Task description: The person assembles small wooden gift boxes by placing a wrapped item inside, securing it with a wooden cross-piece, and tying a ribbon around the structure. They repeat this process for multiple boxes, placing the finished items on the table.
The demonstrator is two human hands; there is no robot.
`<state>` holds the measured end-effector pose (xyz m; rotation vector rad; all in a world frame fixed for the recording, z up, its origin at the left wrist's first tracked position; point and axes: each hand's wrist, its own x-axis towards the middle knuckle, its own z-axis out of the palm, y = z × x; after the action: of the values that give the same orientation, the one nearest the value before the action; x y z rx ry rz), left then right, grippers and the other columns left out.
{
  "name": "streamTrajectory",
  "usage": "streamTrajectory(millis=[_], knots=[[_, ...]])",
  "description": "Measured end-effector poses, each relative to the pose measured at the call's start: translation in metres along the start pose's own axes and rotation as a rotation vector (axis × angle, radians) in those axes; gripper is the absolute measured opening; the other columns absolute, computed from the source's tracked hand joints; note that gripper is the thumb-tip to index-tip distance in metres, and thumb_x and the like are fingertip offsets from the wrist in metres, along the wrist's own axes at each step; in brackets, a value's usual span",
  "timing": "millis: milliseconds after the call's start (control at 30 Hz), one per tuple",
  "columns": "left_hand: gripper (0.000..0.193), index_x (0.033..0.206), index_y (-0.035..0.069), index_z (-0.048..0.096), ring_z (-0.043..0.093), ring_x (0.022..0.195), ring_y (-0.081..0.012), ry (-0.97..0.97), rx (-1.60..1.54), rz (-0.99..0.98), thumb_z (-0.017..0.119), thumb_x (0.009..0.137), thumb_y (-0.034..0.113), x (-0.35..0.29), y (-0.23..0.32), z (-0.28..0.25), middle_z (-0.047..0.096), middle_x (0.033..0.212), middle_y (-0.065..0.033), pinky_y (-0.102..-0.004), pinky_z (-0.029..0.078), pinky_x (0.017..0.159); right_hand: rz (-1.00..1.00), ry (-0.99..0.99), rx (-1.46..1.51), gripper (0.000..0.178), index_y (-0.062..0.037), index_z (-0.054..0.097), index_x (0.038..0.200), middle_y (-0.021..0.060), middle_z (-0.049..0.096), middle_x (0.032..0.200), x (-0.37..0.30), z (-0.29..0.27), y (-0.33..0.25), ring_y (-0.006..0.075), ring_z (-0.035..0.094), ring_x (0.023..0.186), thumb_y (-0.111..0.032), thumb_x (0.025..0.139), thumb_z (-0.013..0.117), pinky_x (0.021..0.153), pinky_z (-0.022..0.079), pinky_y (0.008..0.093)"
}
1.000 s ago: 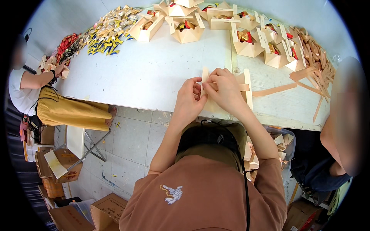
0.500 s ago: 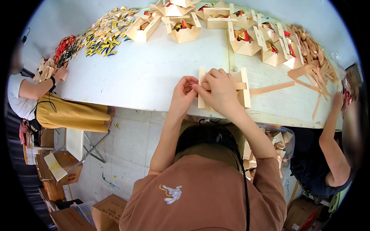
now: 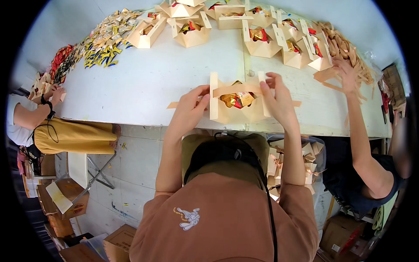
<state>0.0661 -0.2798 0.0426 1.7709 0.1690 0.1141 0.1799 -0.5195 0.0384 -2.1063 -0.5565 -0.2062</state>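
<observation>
A cream cardboard gift box [image 3: 224, 114] stands at the table's near edge, between my two hands. Gold and red wrapped sweets [image 3: 237, 100] show through its open top. A tan ribbon [image 3: 235, 89] crosses above them through both upright side panels, its ends sticking out on either side. My left hand [image 3: 190, 104] is at the left panel, thumb and fingers apart, beside one ribbon end. At the right panel is my right hand [image 3: 279, 101], its fingers spread and its thumb against the panel. Whether either hand presses on the box is hard to tell.
Several filled boxes [image 3: 190, 38] stand along the table's [image 3: 144, 87] far side. Wrapped sweets [image 3: 102, 50] lie heaped at left, tan ribbons [image 3: 349, 46] at right. A co-worker's hand [image 3: 347, 75] reaches to the ribbons; another person works far left. A plastic bin [image 3: 321, 157] holds boxes below.
My hands have parted from the ribbon at the left panel to opposite sides of the box. Ribbon now sticks out on the left too, less on the right. The right co-worker's hand has reached the ribbons.
</observation>
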Motion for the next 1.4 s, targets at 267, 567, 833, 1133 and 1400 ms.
streamTrajectory(millis=[267, 567, 833, 1133, 1400], knots=[[0.025, 0.093, -0.002, 0.067, 0.047, 0.072, -0.0064, -0.038, -0.003, -0.137, 0.063, 0.097, 0.022, 0.008, -0.017, -0.016, 0.06, 0.08, 0.0017, -0.0235, 0.04, 0.066, 0.158, -0.12, -0.053, 0.036, 0.0047, 0.061, 0.086, 0.0111, 0.051, 0.062, -0.006, -0.011, 0.007, 0.0187, 0.047, 0.055, -0.029, 0.098, 0.062, 0.055, 0.039, 0.035], [0.031, 0.094, -0.002, 0.069, 0.06, 0.102, -0.016, -0.019, -0.271, -0.011, 0.062, 0.097, 0.029, 0.003, -0.019, -0.101, 0.066, 0.098, -0.0063, -0.0319, 0.045, 0.092, 0.212, -0.219, 0.356, 0.024, -0.0037, 0.06, 0.083, -0.0079, 0.05, 0.076, -0.004, -0.108, 0.031, 0.0027, 0.043, 0.076, -0.022, 0.099, 0.062, 0.067, 0.036, 0.0233], [0.017, 0.105, -0.004, 0.071, 0.066, 0.092, -0.0116, -0.189, -0.302, 0.311, 0.067, 0.091, 0.005, 0.026, 0.06, 0.028, 0.072, 0.103, -0.01, -0.0259, 0.053, 0.078, -0.296, -0.074, 0.202, 0.015, -0.0032, 0.071, 0.09, 0.0073, 0.06, 0.103, 0.023, -0.03, -0.062, 0.0197, 0.058, 0.098, -0.016, 0.084, 0.077, 0.089, 0.045, 0.0315], [0.013, 0.095, -0.005, 0.073, 0.067, 0.075, -0.0104, -0.182, -0.203, 0.237, 0.07, 0.092, 0.007, 0.034, 0.046, 0.031, 0.072, 0.093, -0.0076, -0.0246, 0.055, 0.069, -0.122, -0.257, 0.309, 0.017, -0.0014, 0.066, 0.09, 0.0092, 0.056, 0.117, 0.021, -0.018, -0.054, 0.0231, 0.054, 0.107, -0.017, 0.096, 0.064, 0.095, 0.044, 0.038], [0.015, 0.089, 0.003, 0.058, 0.07, 0.079, -0.0152, -0.373, -0.695, -0.038, 0.068, 0.094, 0.013, 0.05, 0.035, 0.02, 0.071, 0.091, -0.0111, -0.0274, 0.057, 0.075, -0.464, -0.41, 0.812, 0.018, -0.0055, 0.066, 0.085, 0.0109, 0.046, 0.14, 0.015, -0.008, -0.046, 0.0261, 0.045, 0.131, -0.02, 0.095, 0.067, 0.107, 0.039, 0.044]])
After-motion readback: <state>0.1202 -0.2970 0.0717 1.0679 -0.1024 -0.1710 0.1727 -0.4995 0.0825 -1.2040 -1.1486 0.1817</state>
